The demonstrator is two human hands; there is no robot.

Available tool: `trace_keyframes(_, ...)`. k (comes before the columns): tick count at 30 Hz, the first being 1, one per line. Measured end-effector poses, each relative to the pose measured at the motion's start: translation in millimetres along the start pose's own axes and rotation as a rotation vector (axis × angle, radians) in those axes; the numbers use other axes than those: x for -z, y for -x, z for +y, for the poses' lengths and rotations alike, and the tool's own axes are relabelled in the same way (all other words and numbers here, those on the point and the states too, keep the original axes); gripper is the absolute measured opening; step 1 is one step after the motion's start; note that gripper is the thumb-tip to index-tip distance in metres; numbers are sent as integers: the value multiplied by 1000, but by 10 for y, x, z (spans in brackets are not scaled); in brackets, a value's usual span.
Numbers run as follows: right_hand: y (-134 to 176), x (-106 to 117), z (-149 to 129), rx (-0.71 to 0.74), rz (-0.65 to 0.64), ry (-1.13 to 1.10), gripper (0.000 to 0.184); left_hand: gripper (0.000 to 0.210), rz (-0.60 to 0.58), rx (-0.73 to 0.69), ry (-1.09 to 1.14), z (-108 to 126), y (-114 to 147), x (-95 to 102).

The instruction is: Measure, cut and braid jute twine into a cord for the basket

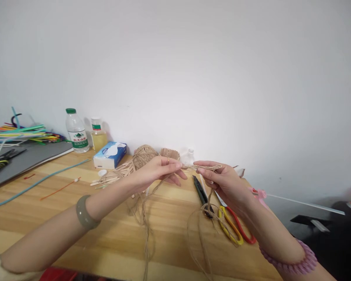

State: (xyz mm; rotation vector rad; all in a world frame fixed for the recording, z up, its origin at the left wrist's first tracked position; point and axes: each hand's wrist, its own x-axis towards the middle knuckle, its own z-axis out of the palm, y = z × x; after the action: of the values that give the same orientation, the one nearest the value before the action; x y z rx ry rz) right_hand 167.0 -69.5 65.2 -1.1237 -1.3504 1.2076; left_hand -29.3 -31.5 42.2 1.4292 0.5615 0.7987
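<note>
Above the table, my right hand (pixel 222 179) pinches a folded bundle of brown jute twine (pixel 212 168) between thumb and fingers. My left hand (pixel 166 170) faces it from the left, thumb and forefinger closed on the twine where it runs between the two hands. Loose twine strands (pixel 146 222) hang from the left hand, and more loops dangle below the right. Under the right hand lie a black utility knife (pixel 201 191) and scissors (pixel 234 226) with red and yellow handles. A ball of twine (pixel 144 155) rests behind my left hand.
Wooden sticks (pixel 119 171) lie beside a tissue pack (pixel 110 155). A water bottle (pixel 77 134) and a small jar of yellowish liquid (pixel 98 136) stand near the wall. Colourful pipe cleaners (pixel 26 134) and black-handled pliers (pixel 1 162) lie on a grey mat (pixel 43 156).
</note>
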Motion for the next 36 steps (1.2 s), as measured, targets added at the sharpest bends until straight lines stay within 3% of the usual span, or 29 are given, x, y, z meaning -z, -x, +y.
trace_keyframes(6, 38, -26, -8, 11, -25, 34, 36, 14, 43, 64, 67, 49, -20, -98)
trace_keyframes(11, 40, -8, 16, 33, -8, 113, 30, 15, 60, 102, 72, 40, -16, -119)
trace_keyframes(18, 107, -37, -32, 33, -13, 300, 25, 21, -59, 114, 122, 34, 23, -139)
trace_keyframes(21, 149, -76, -72, 33, -73, 266, 23, 16, -60, 131, 139, 23, 29, -151)
trace_keyframes(25, 190, -91, -88, -26, -150, 163, 36, 12, -51, 137, 209, 13, 36, -155)
trace_keyframes(33, 200, -47, -86, 41, 27, 238, 30, 14, -38, 147, 276, -9, 58, -121)
trace_keyframes(36, 187, -10, -87, 66, 16, 255, 28, 15, -36, 166, 297, -7, 58, -108)
